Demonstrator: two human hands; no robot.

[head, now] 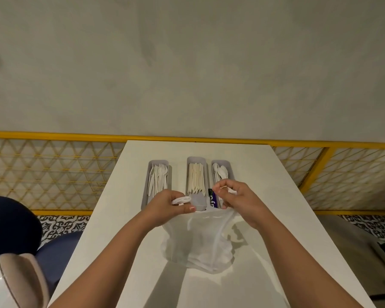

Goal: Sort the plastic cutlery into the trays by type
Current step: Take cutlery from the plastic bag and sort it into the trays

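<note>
Over white bag, left hand, right hand, grips closed on handles

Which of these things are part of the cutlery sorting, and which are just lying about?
Part of the job:
forks tray
knives tray
spoons tray
plastic bag
left hand
right hand

Just lying about:
purple packet
chair
yellow railing

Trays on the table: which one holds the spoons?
The rightmost tray, beside the right hand: rounded spoon bowls show in it. The middle tray holds knives, the left tray mostly forks.
</note>
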